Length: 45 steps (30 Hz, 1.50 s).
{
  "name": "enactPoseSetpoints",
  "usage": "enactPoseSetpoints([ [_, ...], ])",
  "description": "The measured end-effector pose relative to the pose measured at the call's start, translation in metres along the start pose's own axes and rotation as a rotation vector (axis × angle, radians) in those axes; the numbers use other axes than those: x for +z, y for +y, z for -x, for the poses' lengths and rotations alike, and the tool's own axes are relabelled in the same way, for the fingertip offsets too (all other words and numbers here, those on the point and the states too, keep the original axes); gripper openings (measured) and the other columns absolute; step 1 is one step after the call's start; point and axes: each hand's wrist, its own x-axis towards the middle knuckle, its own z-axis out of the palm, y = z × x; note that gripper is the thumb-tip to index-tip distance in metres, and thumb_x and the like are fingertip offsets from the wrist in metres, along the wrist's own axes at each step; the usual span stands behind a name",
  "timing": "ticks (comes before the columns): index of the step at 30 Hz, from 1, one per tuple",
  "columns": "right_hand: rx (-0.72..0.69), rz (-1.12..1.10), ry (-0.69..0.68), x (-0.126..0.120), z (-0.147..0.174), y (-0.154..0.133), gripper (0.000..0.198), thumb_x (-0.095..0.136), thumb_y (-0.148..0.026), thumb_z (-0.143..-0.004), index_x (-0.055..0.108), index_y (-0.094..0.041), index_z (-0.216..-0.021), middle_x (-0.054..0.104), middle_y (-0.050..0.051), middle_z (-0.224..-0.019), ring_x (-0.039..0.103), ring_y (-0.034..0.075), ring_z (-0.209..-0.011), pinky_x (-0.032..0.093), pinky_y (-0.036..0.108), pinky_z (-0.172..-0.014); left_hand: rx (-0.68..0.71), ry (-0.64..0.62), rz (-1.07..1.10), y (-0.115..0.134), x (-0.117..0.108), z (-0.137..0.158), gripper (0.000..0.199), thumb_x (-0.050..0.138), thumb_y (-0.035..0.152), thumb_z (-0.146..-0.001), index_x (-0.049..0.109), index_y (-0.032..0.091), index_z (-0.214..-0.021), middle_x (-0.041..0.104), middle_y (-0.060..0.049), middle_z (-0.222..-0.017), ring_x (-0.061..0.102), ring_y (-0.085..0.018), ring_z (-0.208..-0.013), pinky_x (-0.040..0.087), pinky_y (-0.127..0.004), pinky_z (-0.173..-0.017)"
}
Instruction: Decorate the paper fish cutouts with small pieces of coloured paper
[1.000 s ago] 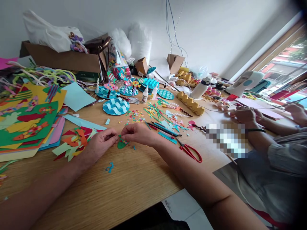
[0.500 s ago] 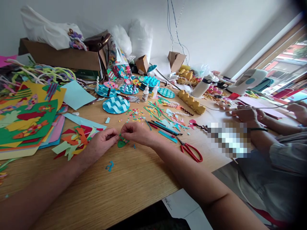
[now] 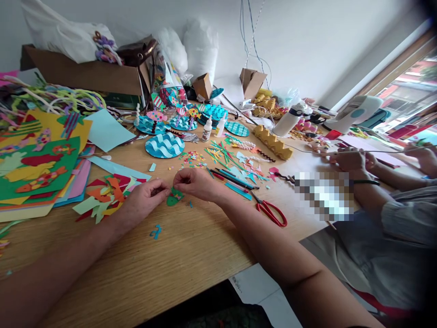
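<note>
A small green paper fish (image 3: 174,198) with red and light spots lies on the wooden table between my hands. My left hand (image 3: 148,197) pinches at its left edge, thumb and forefinger pressed together. My right hand (image 3: 194,184) is closed in a pinch over its upper end; whatever sits between those fingertips is too small to make out. Curly blue paper scraps (image 3: 156,232) lie nearer to me. Behind my hands are tiny coloured paper bits (image 3: 191,159) and a round blue wavy-patterned disc (image 3: 164,146).
To the left are coloured paper sheets (image 3: 73,182) and paper offcuts (image 3: 109,193). Red-handled scissors (image 3: 271,213) and pens (image 3: 235,176) lie right of my hands. Glue bottles (image 3: 207,130) stand behind, near a yellow egg-carton strip (image 3: 272,142). Another person's hands (image 3: 353,161) work at the right.
My fingertips have drawn slightly apart, showing more of the green paper fish between them. The view has shifted a little; the other objects keep their places.
</note>
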Motion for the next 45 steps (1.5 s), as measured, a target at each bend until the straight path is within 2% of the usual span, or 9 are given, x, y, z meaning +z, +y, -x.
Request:
enactPoseSetpoints([
  [8, 0.046, 0.197, -0.072, -0.001, -0.005, 0.009, 0.015, 0.052, -0.015, -0.07, 0.065, -0.013, -0.075, 0.061, -0.001, -0.069, 0.048, 0.006, -0.061, 0.032, 0.017, -0.055, 0.119, -0.021, -0.308, 0.005, -0.004, 0.006, 0.019, 0.039, 0.03, -0.079, 0.055, 0.02, -0.076, 0.058, 0.0, -0.073, 0.055, -0.016, -0.07, 0.041, -0.026, -0.063],
  [12, 0.052, 0.357, -0.122, 0.001, -0.005, 0.001, 0.017, 0.051, -0.017, -0.072, 0.067, -0.015, -0.077, 0.062, 0.001, -0.074, 0.049, 0.008, -0.064, 0.031, 0.019, -0.055, 0.177, -0.019, -0.362, -0.001, -0.003, 0.005, 0.019, 0.038, 0.028, -0.079, 0.055, 0.021, -0.076, 0.057, 0.0, -0.072, 0.055, -0.017, -0.075, 0.042, -0.029, -0.072],
  [16, -0.033, 0.478, -0.134, 0.0, -0.005, -0.001, 0.018, 0.05, -0.018, -0.073, 0.066, -0.016, -0.081, 0.06, 0.004, -0.085, 0.05, 0.012, -0.074, 0.032, 0.021, -0.058, 0.217, -0.047, -0.373, -0.005, -0.001, 0.004, 0.022, 0.037, 0.028, -0.08, 0.058, 0.022, -0.077, 0.06, -0.001, -0.076, 0.055, -0.021, -0.087, 0.042, -0.032, -0.079],
  [22, -0.098, 0.579, -0.234, -0.008, -0.007, -0.012, 0.019, 0.046, -0.016, -0.079, 0.064, -0.015, -0.086, 0.057, 0.008, -0.092, 0.05, 0.014, -0.082, 0.033, 0.022, -0.064, 0.192, -0.024, -0.326, -0.006, -0.002, 0.003, 0.022, 0.038, 0.026, -0.079, 0.06, 0.022, -0.079, 0.064, -0.001, -0.082, 0.057, -0.02, -0.089, 0.04, -0.036, -0.089],
  [25, -0.122, 0.628, -0.306, -0.012, -0.011, -0.019, 0.02, 0.047, -0.015, -0.079, 0.065, -0.015, -0.087, 0.057, 0.009, -0.095, 0.051, 0.015, -0.083, 0.033, 0.024, -0.064, 0.189, -0.018, -0.317, -0.007, -0.002, 0.002, 0.024, 0.037, 0.024, -0.078, 0.061, 0.022, -0.079, 0.065, -0.001, -0.085, 0.058, -0.02, -0.09, 0.041, -0.035, -0.089],
  [30, -0.186, 0.694, -0.387, -0.015, -0.021, -0.021, 0.019, 0.048, -0.017, -0.08, 0.066, -0.015, -0.086, 0.058, 0.01, -0.091, 0.051, 0.017, -0.086, 0.035, 0.026, -0.068, 0.21, -0.03, -0.349, -0.012, -0.005, 0.001, 0.027, 0.036, 0.021, -0.075, 0.063, 0.023, -0.079, 0.068, 0.0, -0.086, 0.061, -0.017, -0.083, 0.046, -0.031, -0.08],
  [35, -0.245, 0.781, -0.459, -0.014, -0.026, -0.023, 0.022, 0.046, -0.02, -0.082, 0.066, -0.015, -0.09, 0.06, 0.011, -0.092, 0.052, 0.018, -0.085, 0.035, 0.028, -0.068, 0.325, -0.039, -0.384, -0.017, -0.005, 0.002, 0.03, 0.033, 0.018, -0.077, 0.063, 0.021, -0.078, 0.068, -0.002, -0.089, 0.06, -0.017, -0.085, 0.045, -0.03, -0.079],
  [45, -0.23, 0.846, -0.494, -0.012, -0.026, -0.033, 0.025, 0.044, -0.019, -0.084, 0.067, -0.013, -0.092, 0.062, 0.013, -0.095, 0.054, 0.017, -0.082, 0.036, 0.027, -0.065, 0.418, -0.045, -0.441, -0.019, -0.005, 0.001, 0.029, 0.033, 0.014, -0.078, 0.062, 0.02, -0.079, 0.067, -0.003, -0.088, 0.06, -0.017, -0.085, 0.045, -0.03, -0.078],
])
